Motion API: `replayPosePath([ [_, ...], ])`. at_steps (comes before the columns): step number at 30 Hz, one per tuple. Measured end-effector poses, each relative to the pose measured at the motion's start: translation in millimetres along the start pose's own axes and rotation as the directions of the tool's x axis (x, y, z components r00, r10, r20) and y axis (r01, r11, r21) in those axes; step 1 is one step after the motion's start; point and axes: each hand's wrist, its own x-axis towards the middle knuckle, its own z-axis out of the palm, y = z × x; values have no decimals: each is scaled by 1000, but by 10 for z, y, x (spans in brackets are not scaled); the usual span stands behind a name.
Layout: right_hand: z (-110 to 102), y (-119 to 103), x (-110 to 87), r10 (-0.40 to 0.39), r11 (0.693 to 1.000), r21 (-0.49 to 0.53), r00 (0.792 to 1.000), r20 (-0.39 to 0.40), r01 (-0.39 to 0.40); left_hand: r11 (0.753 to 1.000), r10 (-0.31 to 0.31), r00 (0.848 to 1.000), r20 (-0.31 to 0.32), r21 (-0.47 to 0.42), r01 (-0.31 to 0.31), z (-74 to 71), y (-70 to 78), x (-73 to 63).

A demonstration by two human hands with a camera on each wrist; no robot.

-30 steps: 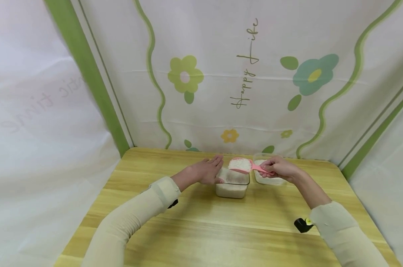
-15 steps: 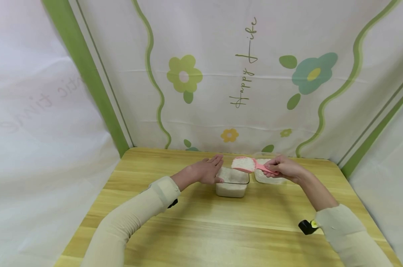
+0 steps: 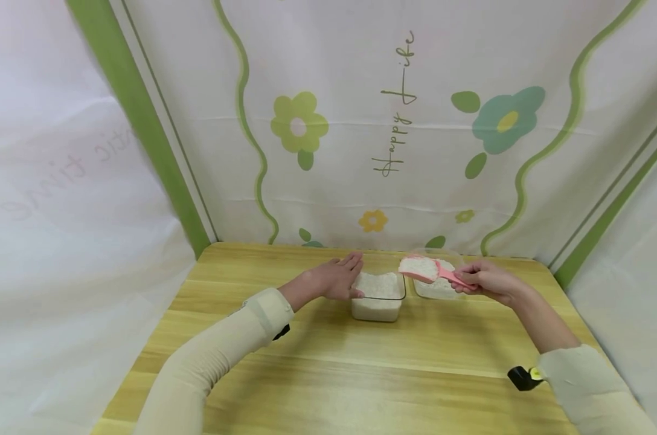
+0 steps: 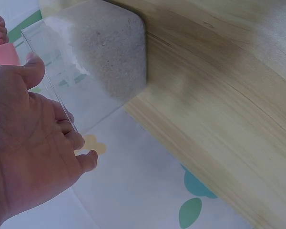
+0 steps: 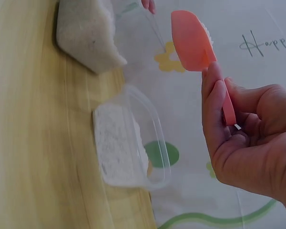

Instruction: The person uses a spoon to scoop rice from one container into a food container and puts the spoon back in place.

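Observation:
My right hand (image 3: 483,281) pinches the handle of a pink scoop (image 5: 188,43) between thumb and fingers. Heaped with white grains, the scoop is held level above the left part of a clear plastic container (image 5: 157,138), which holds more white contents. To its left stands a clear rectangular container (image 3: 376,312) with a dark rim line, partly filled with rice-like grains (image 4: 117,52). My left hand (image 3: 339,281) lies at that container's left rim with fingers extended; in the left wrist view, thumb and fingertips (image 4: 75,139) are right at the rim.
Both containers stand near the back edge of a wood-grain table (image 3: 328,374). Behind it hangs a white curtain (image 3: 339,181) printed with flowers and lettering, and more white sheeting (image 3: 62,254) closes off the sides. A black device (image 3: 521,379) sits at the right cuff.
My right hand has carried the filled scoop rightward, from above the left container to above the right one. My left hand has stayed at the left container's rim.

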Motion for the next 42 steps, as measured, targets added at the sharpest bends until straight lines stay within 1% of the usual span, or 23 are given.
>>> replayPosePath([
  [6, -167, 127, -101, 20, 1000, -8, 999, -39, -20, 1000, 1, 1000, 2, -19, -1, 0, -4, 5],
  [9, -244, 173, -139, 23, 999, -29, 998, -52, -25, 1000, -1, 1000, 4, -22, 1, -5, 0, 6],
  [14, -365, 230, -174, 27, 997, -64, 997, -70, -31, 1000, -4, 1000, 0, -31, 4, -11, 10, -2],
  [18, -438, 270, -184, 44, 995, -88, 995, -91, -52, 999, -6, 1000, -3, -35, 6, -8, 20, -16],
  [26, -516, 335, -143, 76, 975, -194, 983, -164, -108, 999, -8, 1000, -2, -40, 8, 8, 19, -29],
  [34, -582, 332, -95, 69, 950, -289, 981, -184, -121, 999, 7, 1000, -20, -43, -8, 33, 1, -14],
  [42, -618, 289, -70, 64, 935, -330, 976, -209, -132, 1000, 8, 1000, -20, -24, -8, 40, -13, 2],
])
